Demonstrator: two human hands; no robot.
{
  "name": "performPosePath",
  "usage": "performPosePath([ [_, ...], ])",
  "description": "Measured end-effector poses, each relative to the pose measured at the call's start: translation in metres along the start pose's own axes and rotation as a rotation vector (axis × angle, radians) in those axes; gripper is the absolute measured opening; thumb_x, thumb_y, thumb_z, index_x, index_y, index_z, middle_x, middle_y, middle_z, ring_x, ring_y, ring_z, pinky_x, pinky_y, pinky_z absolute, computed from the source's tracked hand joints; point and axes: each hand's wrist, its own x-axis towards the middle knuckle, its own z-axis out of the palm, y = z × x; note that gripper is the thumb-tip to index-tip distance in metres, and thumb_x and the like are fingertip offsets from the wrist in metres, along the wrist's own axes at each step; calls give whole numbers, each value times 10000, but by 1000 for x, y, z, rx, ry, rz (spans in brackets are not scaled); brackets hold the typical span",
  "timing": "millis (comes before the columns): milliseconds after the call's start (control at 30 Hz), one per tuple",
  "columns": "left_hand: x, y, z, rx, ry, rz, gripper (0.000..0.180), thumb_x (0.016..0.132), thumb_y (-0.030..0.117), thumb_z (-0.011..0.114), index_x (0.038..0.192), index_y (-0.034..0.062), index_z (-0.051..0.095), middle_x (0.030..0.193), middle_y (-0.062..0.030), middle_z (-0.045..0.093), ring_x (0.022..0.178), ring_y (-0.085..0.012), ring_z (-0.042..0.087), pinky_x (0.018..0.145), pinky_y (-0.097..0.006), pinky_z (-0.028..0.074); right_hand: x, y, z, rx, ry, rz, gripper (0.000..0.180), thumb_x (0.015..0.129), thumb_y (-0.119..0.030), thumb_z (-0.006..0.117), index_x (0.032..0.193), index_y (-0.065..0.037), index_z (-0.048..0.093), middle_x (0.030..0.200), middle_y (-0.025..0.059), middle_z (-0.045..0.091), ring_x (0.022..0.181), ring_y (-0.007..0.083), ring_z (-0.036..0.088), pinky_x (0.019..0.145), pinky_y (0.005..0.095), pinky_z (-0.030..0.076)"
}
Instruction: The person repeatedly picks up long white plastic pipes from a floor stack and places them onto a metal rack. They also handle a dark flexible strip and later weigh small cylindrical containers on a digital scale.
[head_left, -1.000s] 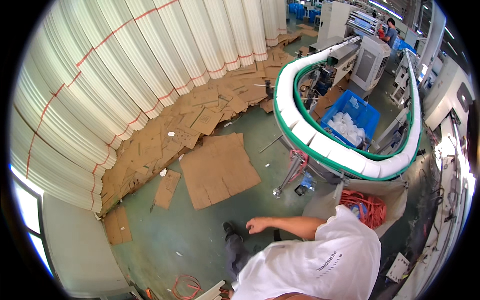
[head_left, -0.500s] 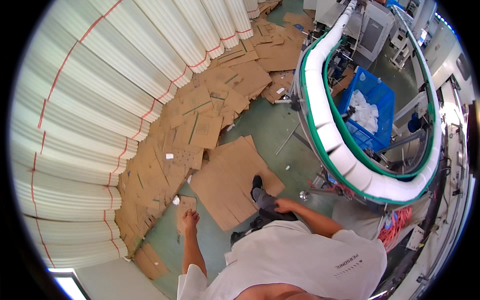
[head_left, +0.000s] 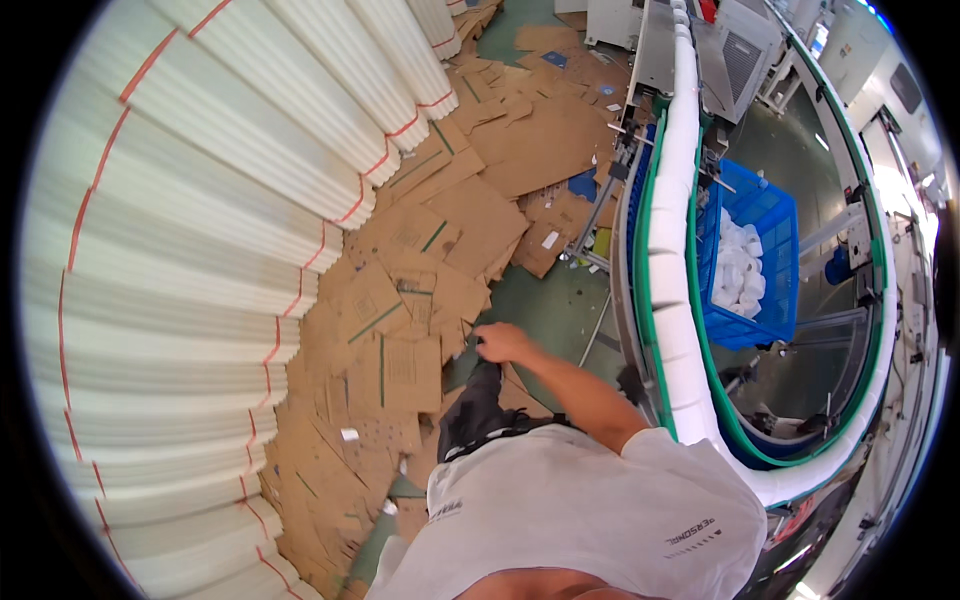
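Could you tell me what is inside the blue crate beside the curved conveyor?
The blue crate holds a heap of white rolls piled toward its middle. Its mesh walls and the conveyor rail hide the near side, so the bottom and anything under the heap cannot be seen.

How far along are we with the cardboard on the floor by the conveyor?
Not far. Done: nothing looks stacked or cleared; flattened cardboard sheets lie scattered beside the white bundled stacks. In hand: the right hand reaches toward them, seemingly empty; the left hand is out of view. Left: nearly the whole spread, up to the conveyor.
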Motion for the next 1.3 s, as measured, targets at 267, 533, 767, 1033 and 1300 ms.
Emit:
performPosePath([
  [267, -5, 577, 158, 457, 55, 702, 248, 909, 243, 480, 763, 57, 555, 609, -53, 525, 495, -158, 490, 452, -326, 394, 80, 161, -82, -44, -121, 525, 430, 747, -306, 618, 1049, -1, 629, 1038, 244, 634, 995, 390, 604, 856, 464, 488],
  [533, -145, 890, 516, 368, -364, 1168, 183, 941, 224, 528, 976, 59, 598, 720, 15, 545, 625, -78, 514, 557, -231, 435, 239, 254, -217, 64, -49, 572, 452, 720, -353, 628, 975, 17, 677, 1041, 234, 647, 979, 386, 618, 877, 458, 481],
  [767, -74, 906, 542, 650, -457, 741, 229, 928, 279, 553, 791, 97, 576, 607, 4, 494, 502, -117, 478, 452, -269, 406, 369, 285, -436, 192, 211, 519, 395, 779, -327, 580, 1010, -19, 666, 1006, 228, 652, 974, 388, 618, 869, 456, 484],
  [1033, -61, 957, 625, 286, -39, 169, 108, 897, 185, 533, 838, 101, 566, 619, -62, 506, 549, -216, 538, 462, -382, 442, 455, 381, -610, 327, 315, 529, 390, 797, -299, 594, 1082, -38, 643, 1029, 212, 651, 978, 374, 620, 857, 444, 491],
  [1300, -30, 1244, 907, 253, -492, 192, 125, 887, 194, 541, 893, 71, 565, 668, -77, 558, 569, -234, 567, 489, -380, 488, 581, 519, -794, 318, 194, 621, 406, 817, -296, 549, 1147, -74, 627, 1147, 188, 624, 1029, 382, 602, 897, 426, 477],
])
